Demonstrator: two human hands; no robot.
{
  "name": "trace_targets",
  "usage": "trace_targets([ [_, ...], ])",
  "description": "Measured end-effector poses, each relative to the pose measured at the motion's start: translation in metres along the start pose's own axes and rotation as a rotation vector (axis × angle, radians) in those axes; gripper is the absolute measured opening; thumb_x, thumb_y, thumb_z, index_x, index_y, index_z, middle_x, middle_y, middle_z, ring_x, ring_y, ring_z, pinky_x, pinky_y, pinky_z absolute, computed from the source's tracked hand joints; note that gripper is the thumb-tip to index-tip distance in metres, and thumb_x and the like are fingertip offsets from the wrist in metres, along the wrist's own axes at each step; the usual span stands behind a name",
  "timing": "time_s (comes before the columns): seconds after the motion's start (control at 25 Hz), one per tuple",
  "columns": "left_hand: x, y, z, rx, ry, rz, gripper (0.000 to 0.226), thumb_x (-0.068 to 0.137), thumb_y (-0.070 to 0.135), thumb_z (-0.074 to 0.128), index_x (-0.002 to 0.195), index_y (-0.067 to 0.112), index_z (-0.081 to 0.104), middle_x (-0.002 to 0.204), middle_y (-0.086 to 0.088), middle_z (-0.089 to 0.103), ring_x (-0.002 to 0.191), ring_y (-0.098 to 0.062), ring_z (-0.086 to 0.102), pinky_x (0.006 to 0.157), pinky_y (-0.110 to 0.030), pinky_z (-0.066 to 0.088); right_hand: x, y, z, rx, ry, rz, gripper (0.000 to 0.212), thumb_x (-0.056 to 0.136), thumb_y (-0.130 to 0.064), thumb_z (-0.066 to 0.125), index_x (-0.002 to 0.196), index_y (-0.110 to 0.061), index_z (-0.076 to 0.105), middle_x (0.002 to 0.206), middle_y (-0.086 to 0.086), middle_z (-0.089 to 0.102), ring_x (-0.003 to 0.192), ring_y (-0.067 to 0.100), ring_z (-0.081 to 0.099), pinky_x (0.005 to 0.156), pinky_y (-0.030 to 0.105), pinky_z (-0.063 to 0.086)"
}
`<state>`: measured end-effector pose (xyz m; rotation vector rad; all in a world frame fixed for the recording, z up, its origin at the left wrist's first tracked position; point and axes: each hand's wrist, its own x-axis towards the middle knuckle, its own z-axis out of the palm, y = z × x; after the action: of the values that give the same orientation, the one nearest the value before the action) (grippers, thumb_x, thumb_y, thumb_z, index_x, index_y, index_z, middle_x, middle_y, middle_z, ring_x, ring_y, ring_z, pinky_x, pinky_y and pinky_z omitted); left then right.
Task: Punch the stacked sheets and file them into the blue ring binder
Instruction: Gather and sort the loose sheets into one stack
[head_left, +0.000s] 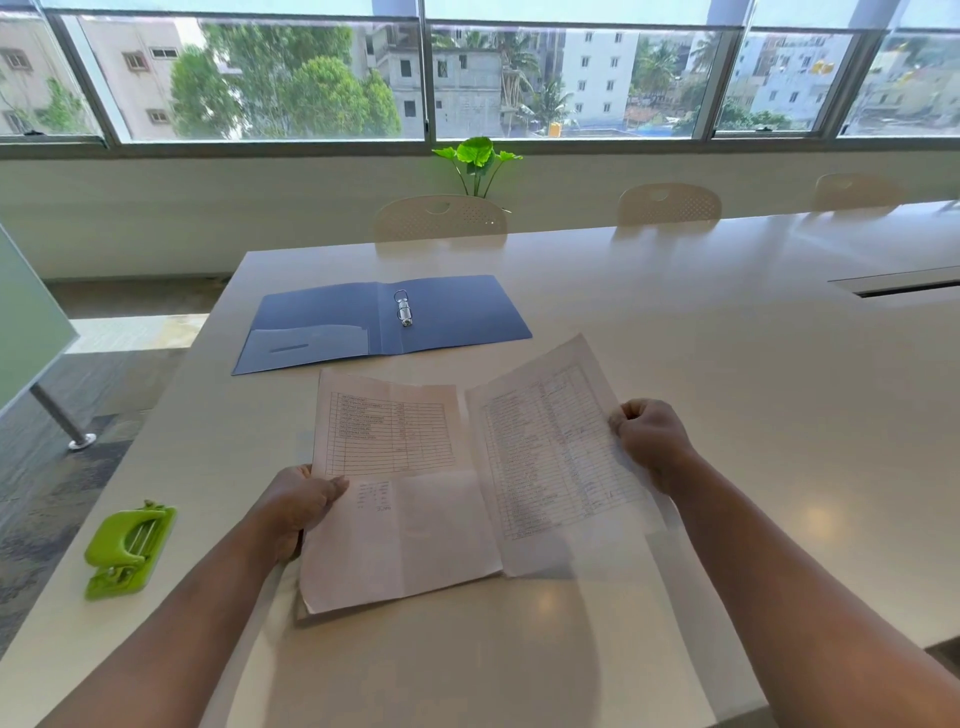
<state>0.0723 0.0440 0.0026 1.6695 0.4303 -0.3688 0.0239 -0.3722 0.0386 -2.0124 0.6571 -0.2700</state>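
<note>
While the blue ring binder (382, 322) lies open and flat on the far part of the white tabletop (727, 415), its metal rings (403, 307) standing at the spine, both hands hold printed sheets just above the near surface. The left hand (298, 506) grips the left edge of one sheet (400, 493), thumb on top and fingers curled beneath; this sheet bears a ruled table in its upper half and fold creases below. The right hand (649, 441) is closed in a fist on the right edge of a second sheet (556, 452), which carries a long printed list and is tilted, its inner edge overlapping the first sheet. A green hole punch (127, 548) rests on the tabletop well to the left of the left forearm, apart from the papers. Beyond the tabletop stand pale chairs (440, 218), a leafy plant (477, 161) and a row of windows (467, 73).
</note>
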Motion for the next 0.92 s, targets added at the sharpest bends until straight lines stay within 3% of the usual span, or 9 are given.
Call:
trace_targets([
  [0.24,-0.002,-0.001,0.001,-0.004,0.014,0.007,0.015,0.096,0.002,0.065,0.111,0.001,0.066,0.102,-0.019,0.077,0.094,-0.038,0.075,0.091,-0.057,0.058,0.009,-0.002,-0.030,0.104,0.071,0.057,0.021,0.096,-0.014,0.064,0.075,-0.011,0.069,0.079,0.008,0.070,0.068,0.023,0.063,0.068,0.033,0.054],
  [0.36,-0.002,0.000,0.001,-0.011,-0.007,0.012,0.015,0.097,0.001,0.063,0.111,0.000,0.067,0.102,-0.019,0.078,0.093,-0.038,0.075,0.090,-0.057,0.058,0.002,-0.008,-0.025,0.196,0.046,0.081,0.023,0.097,-0.010,0.063,0.074,-0.010,0.068,0.078,0.010,0.069,0.066,0.023,0.062,0.067,0.034,0.055],
  [0.56,-0.015,0.006,0.012,-0.079,-0.135,0.016,0.015,0.099,0.003,0.061,0.111,0.006,0.070,0.097,-0.014,0.080,0.085,-0.034,0.078,0.068,-0.046,0.063,-0.025,-0.020,0.023,0.374,-0.166,0.160,0.024,0.102,-0.006,0.057,0.079,-0.007,0.062,0.081,0.014,0.068,0.069,0.024,0.061,0.068,0.034,0.055],
  [0.68,-0.018,0.006,0.020,-0.128,-0.173,0.039,0.018,0.099,0.007,0.062,0.115,0.010,0.069,0.105,-0.013,0.079,0.093,-0.034,0.077,0.075,-0.050,0.063,-0.037,-0.026,0.049,0.453,-0.216,0.156,0.022,0.102,-0.006,0.058,0.081,-0.008,0.062,0.090,0.016,0.070,0.082,0.027,0.065,0.081,0.040,0.057],
  [0.76,-0.019,0.009,0.021,-0.176,-0.206,0.054,0.020,0.100,0.009,0.060,0.119,0.010,0.068,0.110,-0.013,0.078,0.094,-0.031,0.077,0.072,-0.046,0.063,-0.042,-0.030,0.060,0.488,-0.256,0.141,0.016,0.103,-0.010,0.059,0.089,-0.005,0.065,0.099,0.016,0.074,0.092,0.027,0.071,0.092,0.043,0.058],
  [0.92,-0.024,0.016,0.020,-0.254,-0.316,0.107,0.031,0.103,0.031,0.057,0.129,0.016,0.066,0.118,-0.012,0.076,0.106,-0.033,0.074,0.079,-0.047,0.063,-0.052,-0.036,0.075,0.565,-0.328,0.093,0.016,0.105,-0.015,0.056,0.107,-0.001,0.063,0.110,0.017,0.075,0.105,0.030,0.072,0.098,0.047,0.057],
])
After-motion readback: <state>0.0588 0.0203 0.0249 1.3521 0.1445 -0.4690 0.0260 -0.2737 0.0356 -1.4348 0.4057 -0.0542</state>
